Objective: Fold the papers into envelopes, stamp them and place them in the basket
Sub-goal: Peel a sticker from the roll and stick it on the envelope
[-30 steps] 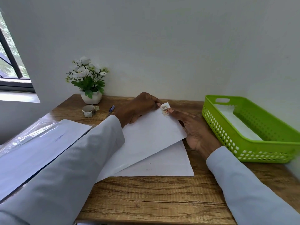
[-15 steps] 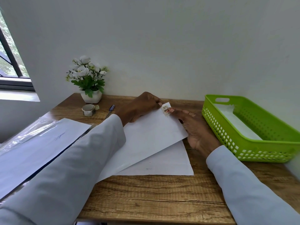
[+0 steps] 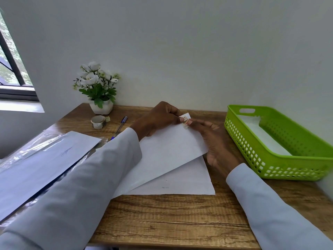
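Nothing moves since earlier frames | left hand (image 3: 160, 118) and right hand (image 3: 210, 136) both grip stamp (image 3: 185, 119) at envelope (image 3: 167, 150) corner | stamping unfinished; basket (image 3: 281, 168) waits

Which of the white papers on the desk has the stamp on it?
The folded envelope lying on top, angled across the flat sheet. The stamp sits at its far corner, where both hands' fingers meet. The flat sheet and the paper in the basket show none.
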Motion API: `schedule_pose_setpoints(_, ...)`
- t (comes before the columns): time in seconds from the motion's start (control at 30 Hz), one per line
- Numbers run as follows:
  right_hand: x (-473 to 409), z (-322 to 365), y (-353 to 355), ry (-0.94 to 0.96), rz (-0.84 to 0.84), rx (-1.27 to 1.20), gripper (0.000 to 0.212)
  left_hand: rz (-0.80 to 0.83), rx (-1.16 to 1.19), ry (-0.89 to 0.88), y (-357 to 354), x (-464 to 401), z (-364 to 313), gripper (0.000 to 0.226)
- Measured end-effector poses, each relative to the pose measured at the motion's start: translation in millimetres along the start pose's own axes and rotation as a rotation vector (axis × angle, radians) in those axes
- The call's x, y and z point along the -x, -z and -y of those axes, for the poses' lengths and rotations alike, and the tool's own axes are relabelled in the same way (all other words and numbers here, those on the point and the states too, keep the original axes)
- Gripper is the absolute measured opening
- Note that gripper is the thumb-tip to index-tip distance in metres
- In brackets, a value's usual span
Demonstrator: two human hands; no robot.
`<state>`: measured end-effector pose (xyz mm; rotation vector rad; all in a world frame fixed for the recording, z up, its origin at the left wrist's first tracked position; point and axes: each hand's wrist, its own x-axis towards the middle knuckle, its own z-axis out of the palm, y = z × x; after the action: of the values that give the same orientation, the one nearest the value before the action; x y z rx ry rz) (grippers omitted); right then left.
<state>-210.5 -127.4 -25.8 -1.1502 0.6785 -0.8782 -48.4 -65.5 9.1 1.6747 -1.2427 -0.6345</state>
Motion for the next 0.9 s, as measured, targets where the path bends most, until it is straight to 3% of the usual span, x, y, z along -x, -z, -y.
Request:
schedule_pose_setpoints(0.17,-1,3,2,0.106,-0.048,0.005,0.024,-0.012,-0.015,-0.01,3,0,-1,0.014)
schedule_pose_setpoints(0.43,1,3,-1,0.008,0.019,0.14,0.038,0.088,-0.048,-0.081,2,4,-3,0.008)
schedule_pose_setpoints(0.57,1,13,5,0.023,-0.062,0.144,0.029,0.137,-0.086,-0.056,9,5,-3,0.024)
schedule_pose_setpoints(0.7,-1,28,16,0.123,-0.138,0.135,0.021,0.159,-0.313,-0.023,38,15,3,0.037)
schedule_pose_setpoints(0.8,-1,35,21,0.21,-0.195,0.115,0.017,0.12,-0.382,0.012,69,25,18,0.034)
schedule_pose_setpoints(0.83,-1,37,21,0.236,-0.211,0.098,0.015,0.077,-0.342,0.026,77,30,24,0.032)
schedule_pose_setpoints(0.9,0,40,20,0.272,-0.248,0.052,0.014,-0.059,-0.043,0.086,86,39,34,0.036)
